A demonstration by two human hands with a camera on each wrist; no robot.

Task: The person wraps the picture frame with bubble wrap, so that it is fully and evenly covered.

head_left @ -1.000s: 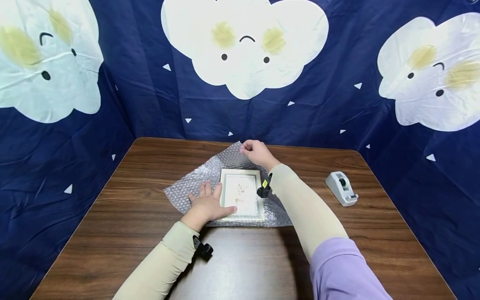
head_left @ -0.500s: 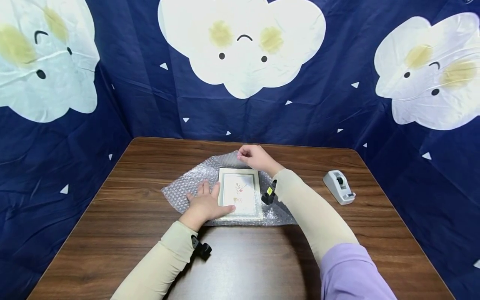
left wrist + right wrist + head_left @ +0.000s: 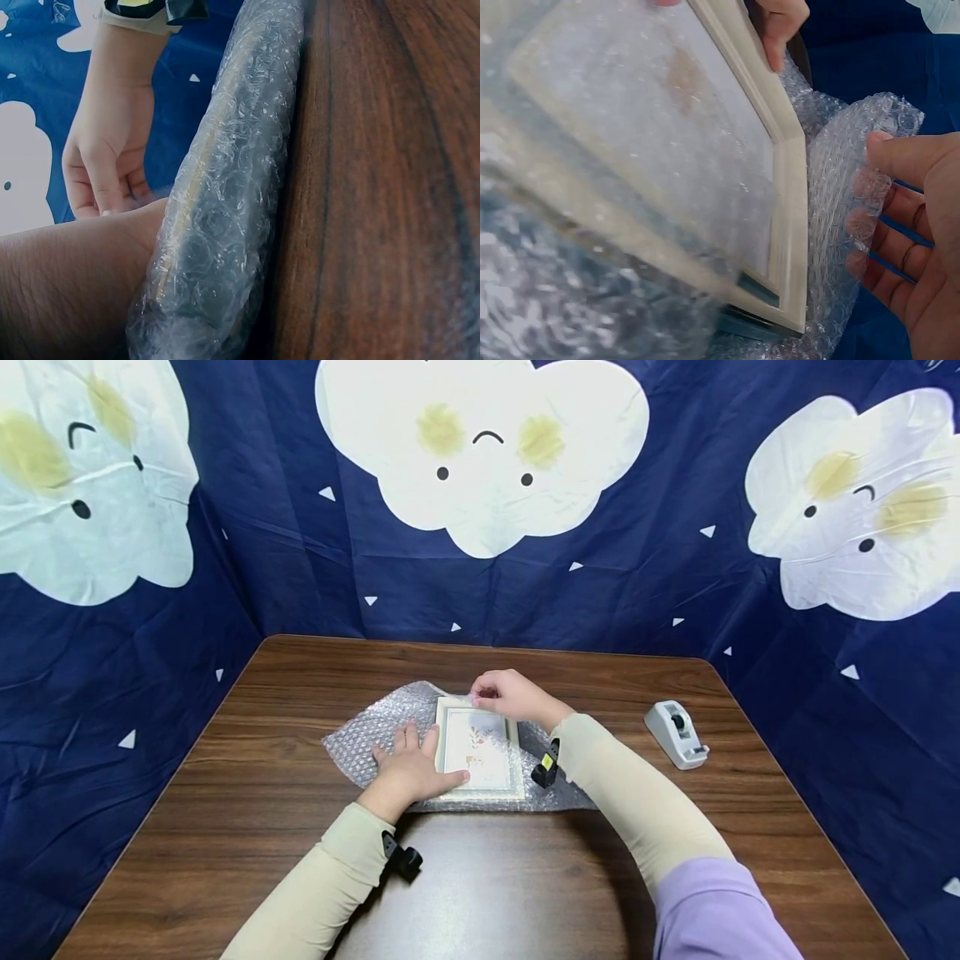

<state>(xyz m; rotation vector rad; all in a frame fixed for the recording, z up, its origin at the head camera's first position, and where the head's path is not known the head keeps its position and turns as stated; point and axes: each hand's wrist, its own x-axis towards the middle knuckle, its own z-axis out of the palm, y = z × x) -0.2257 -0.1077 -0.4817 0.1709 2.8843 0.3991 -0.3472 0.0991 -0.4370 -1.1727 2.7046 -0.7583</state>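
Note:
A cream picture frame (image 3: 480, 787) with a small plant print lies on a sheet of bubble wrap (image 3: 393, 714) on the table. My left hand (image 3: 408, 777) rests with spread fingers on the frame's left side and the wrap, its thumb across the lower left of the frame. At the frame's far edge, my right hand (image 3: 513, 695) pinches the wrap's edge between thumb and fingers, as the right wrist view shows with the bubble wrap (image 3: 836, 187) bent up beside the frame. In the left wrist view, bubble wrap (image 3: 232, 172) covers the frame's near edge.
A white tape dispenser (image 3: 677, 734) stands on the right part of the wooden table (image 3: 225, 793). Dark blue cloth (image 3: 285, 552) with clouds hangs behind the table and along both sides.
My right hand has drawn the far edge of the bubble wrap toward me and down, over the frame's far end. My left hand has stayed in place on the frame.

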